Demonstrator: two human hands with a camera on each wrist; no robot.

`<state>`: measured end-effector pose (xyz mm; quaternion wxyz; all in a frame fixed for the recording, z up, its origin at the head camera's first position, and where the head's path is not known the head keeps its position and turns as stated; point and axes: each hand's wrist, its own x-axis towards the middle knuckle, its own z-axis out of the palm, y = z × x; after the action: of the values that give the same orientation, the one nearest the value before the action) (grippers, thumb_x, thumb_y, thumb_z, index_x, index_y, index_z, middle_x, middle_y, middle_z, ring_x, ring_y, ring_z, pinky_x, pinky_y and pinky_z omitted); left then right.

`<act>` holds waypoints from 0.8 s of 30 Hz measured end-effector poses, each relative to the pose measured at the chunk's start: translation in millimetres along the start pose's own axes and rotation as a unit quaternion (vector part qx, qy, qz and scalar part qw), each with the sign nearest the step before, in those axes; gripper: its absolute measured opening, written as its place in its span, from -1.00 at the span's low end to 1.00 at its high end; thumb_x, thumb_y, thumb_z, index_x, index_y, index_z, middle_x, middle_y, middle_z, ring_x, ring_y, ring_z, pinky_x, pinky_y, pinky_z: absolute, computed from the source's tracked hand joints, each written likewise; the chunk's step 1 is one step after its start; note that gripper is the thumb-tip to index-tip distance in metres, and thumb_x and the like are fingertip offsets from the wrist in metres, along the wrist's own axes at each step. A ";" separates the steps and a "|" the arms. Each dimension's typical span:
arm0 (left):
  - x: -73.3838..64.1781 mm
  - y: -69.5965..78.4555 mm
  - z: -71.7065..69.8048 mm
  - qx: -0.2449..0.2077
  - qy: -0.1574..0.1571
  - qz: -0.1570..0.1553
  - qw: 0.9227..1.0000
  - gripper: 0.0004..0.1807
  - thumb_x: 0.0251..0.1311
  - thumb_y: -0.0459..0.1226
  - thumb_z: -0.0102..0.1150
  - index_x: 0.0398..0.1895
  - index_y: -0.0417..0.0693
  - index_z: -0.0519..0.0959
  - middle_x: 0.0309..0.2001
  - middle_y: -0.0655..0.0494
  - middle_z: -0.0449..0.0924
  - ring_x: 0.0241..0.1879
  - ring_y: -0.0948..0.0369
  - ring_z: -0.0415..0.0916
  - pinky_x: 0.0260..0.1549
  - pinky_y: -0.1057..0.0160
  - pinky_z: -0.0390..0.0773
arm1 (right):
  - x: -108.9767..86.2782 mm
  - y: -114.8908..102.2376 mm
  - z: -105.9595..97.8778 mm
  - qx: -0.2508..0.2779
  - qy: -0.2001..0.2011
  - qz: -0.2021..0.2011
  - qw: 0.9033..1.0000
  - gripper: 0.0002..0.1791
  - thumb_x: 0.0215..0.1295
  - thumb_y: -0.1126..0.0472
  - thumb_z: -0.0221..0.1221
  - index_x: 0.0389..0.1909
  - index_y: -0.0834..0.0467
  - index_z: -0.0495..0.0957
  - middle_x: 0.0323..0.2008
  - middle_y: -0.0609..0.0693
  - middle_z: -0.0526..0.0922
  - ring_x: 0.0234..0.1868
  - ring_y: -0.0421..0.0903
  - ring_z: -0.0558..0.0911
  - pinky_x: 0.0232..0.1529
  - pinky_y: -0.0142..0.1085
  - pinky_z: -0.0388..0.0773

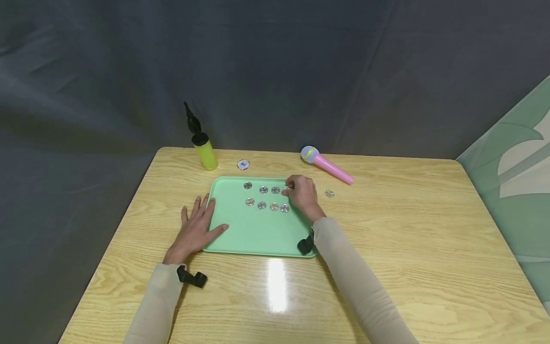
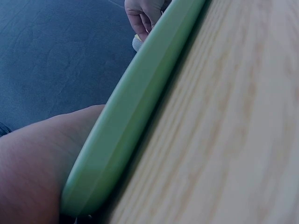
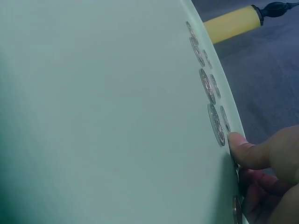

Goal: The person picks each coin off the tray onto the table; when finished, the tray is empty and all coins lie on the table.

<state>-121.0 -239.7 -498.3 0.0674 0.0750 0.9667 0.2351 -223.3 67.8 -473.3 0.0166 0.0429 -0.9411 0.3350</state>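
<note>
On a mint-green tray point(image 1: 253, 234), several silver-coloured coins point(image 1: 262, 205) lie flat in two rows. At the right end of the back row, my right hand point(image 1: 303, 195) pinches a coin point(image 1: 287, 188) between thumb and fingers, low over the tray. The right wrist view shows the thumb point(image 3: 247, 151) by the rows, the pinched coin mostly hidden, and another coin point(image 3: 237, 211) below the fingers. My left hand point(image 1: 195, 229) rests spread on the tray's left rim, thumb lying over the inside edge.
A single coin point(image 1: 329, 193) lies on the wooden table point(image 1: 408, 248), right of the tray. Behind the tray are a yellow-green hand pump point(image 1: 206, 154) with a black nozzle, a poker chip point(image 1: 243, 164) and a pink toy microphone point(image 1: 330, 168). A dark curtain point(image 1: 275, 76) hangs behind.
</note>
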 end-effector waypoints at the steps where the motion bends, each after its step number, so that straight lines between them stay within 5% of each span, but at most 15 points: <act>1: 0.0 0.0 -0.1 0.000 0.000 0.000 1.000 0.06 0.30 0.22 0.08 0.62 -0.16 -0.12 0.64 -0.18 -0.29 0.63 -0.22 -0.43 0.43 -0.44 -0.48 | 0.1 0.2 -0.3 0.002 -0.001 -0.001 1.000 -0.72 0.08 0.20 0.47 -0.18 0.19 0.74 -0.22 0.12 0.79 -0.16 0.05 0.72 -0.06 -0.07 0.63; 24: -1.1 0.5 -0.6 -0.005 0.000 0.001 1.000 0.06 0.31 0.21 0.08 0.62 -0.18 -0.13 0.64 -0.18 -0.30 0.63 -0.21 -0.44 0.43 -0.44 -0.49 | -1.8 6.5 -15.0 0.033 -0.040 -0.045 0.998 -0.94 0.24 0.33 0.33 -0.31 0.23 0.74 -0.32 0.13 0.78 -0.29 -0.04 0.65 -0.15 -0.19 0.59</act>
<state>-120.0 -239.8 -497.5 0.0671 0.0757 0.9654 0.2402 -222.1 82.4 -465.8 -0.0074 0.0991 -0.9266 0.3626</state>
